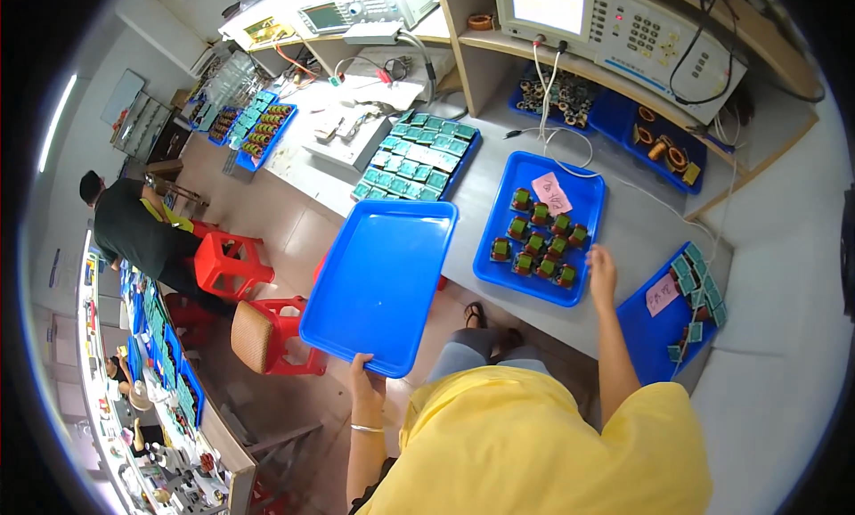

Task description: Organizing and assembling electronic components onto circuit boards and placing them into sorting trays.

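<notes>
My left hand (367, 383) grips the near edge of a bare blue plastic tray (378, 279), held tilted in the air to the left of the bench. On the bench in front of me lies another blue tray (488, 264), with rows of small transformers (534, 242) with green tops and a pink paper slip (551, 194) in it. Beside that tray's right rim is my right hand (602, 274), its fingers curled in. Whether it pinches the rim or a small part is hidden.
To the right, a blue tray (634, 337) holds green-topped parts. A tray of green boards (419, 159) stands farther back, below shelves with a test instrument (614, 34). White cables (545, 105) hang onto the bench. Red stools (233, 264) and a person (142, 225) are at left.
</notes>
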`<action>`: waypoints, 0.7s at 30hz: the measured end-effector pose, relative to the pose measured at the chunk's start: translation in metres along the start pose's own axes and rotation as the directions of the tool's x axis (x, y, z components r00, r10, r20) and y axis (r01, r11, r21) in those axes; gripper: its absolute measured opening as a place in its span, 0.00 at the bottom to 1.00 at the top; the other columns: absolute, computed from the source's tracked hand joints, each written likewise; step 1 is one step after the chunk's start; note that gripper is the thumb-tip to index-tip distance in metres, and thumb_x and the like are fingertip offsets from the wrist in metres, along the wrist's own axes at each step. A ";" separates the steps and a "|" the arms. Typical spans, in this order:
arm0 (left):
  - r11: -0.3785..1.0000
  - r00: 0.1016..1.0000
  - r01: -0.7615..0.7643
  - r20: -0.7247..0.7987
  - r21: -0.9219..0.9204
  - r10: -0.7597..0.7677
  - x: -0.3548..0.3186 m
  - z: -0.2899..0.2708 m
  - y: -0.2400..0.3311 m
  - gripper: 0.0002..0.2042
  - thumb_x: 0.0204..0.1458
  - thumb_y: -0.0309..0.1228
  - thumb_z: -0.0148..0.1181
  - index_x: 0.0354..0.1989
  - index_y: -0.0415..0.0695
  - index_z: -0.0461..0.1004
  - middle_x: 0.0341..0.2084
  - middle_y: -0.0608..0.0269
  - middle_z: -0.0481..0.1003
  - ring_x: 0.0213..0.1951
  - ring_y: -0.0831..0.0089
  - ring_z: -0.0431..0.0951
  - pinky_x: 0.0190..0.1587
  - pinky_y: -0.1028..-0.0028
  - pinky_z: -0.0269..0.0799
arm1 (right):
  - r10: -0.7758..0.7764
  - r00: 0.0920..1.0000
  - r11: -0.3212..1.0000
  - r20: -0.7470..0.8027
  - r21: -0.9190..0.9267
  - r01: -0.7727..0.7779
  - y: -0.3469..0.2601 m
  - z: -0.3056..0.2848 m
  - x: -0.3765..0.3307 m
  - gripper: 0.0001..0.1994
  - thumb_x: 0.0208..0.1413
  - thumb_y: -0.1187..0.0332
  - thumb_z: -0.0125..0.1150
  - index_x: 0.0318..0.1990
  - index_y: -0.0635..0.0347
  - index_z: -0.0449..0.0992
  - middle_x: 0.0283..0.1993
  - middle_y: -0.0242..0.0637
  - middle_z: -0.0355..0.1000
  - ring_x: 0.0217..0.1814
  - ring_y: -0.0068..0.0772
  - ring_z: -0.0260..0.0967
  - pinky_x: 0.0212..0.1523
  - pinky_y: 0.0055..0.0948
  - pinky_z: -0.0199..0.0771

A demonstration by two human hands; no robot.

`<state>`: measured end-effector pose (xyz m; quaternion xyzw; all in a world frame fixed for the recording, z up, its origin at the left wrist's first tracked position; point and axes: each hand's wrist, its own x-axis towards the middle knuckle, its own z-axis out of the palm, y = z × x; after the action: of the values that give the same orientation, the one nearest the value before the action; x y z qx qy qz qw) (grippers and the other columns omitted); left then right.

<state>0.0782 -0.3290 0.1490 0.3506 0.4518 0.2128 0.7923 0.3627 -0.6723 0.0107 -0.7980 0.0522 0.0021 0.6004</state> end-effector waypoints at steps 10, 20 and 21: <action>0.878 0.743 0.211 0.512 0.431 -0.430 -0.019 0.089 -0.086 0.27 0.51 0.32 0.53 0.58 0.38 0.51 0.53 0.52 0.61 0.52 0.58 0.66 0.51 0.59 0.65 | 0.204 0.890 0.784 0.407 0.477 -0.398 -0.085 0.026 -0.116 0.22 0.51 0.59 0.53 0.51 0.62 0.63 0.41 0.39 0.68 0.37 0.28 0.68 0.36 0.28 0.70; 0.763 0.571 0.454 0.507 0.460 -0.645 0.093 0.138 -0.174 0.24 0.53 0.25 0.47 0.57 0.36 0.49 0.53 0.48 0.60 0.54 0.58 0.64 0.52 0.57 0.64 | 0.330 0.944 0.728 -0.023 0.642 -0.239 -0.074 -0.138 -0.084 0.19 0.47 0.68 0.53 0.48 0.65 0.64 0.48 0.45 0.65 0.49 0.42 0.64 0.46 0.39 0.67; 0.769 0.570 0.443 0.518 0.461 -0.638 0.102 0.137 -0.185 0.24 0.53 0.25 0.47 0.57 0.36 0.49 0.53 0.48 0.60 0.54 0.58 0.64 0.52 0.57 0.64 | 0.313 0.949 0.736 -0.032 0.640 -0.221 -0.069 -0.139 -0.081 0.20 0.48 0.68 0.54 0.49 0.65 0.63 0.49 0.44 0.65 0.51 0.42 0.63 0.47 0.40 0.66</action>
<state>0.2514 -0.4348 -0.0002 0.3526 0.2596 -0.2436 0.8654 0.2794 -0.7804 0.1212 -0.5335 0.2051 0.0158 0.8204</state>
